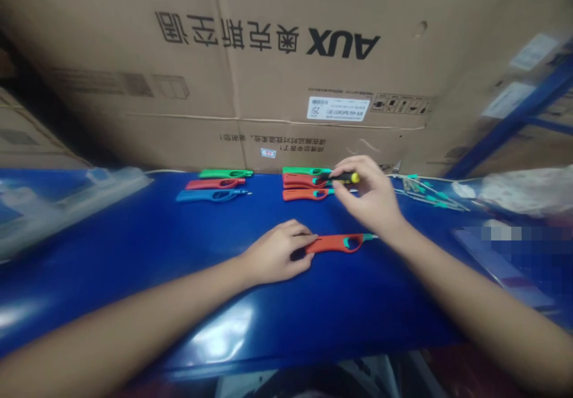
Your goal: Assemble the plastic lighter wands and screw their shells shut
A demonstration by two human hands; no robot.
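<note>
My left hand (280, 252) rests on the blue table (134, 255), its fingers closed on the handle end of a red lighter body (333, 243) lying flat. My right hand (369, 192) hovers just above and behind it, pinching a small screwdriver (344, 177) with a black shaft and yellow tip. Behind the hands lie a green, a red and an orange-red lighter body (307, 181) in a stack of rows. Further left sit three more: green (226, 173), red (215, 184) and blue (210, 195).
A large AUX cardboard box (286, 70) stands along the table's back edge. Several thin metal tubes with green tips (430, 195) lie at the right. Clear plastic bags sit at the far left (67, 198) and far right (528, 189). A blue shelf post (510, 120) slants at the right.
</note>
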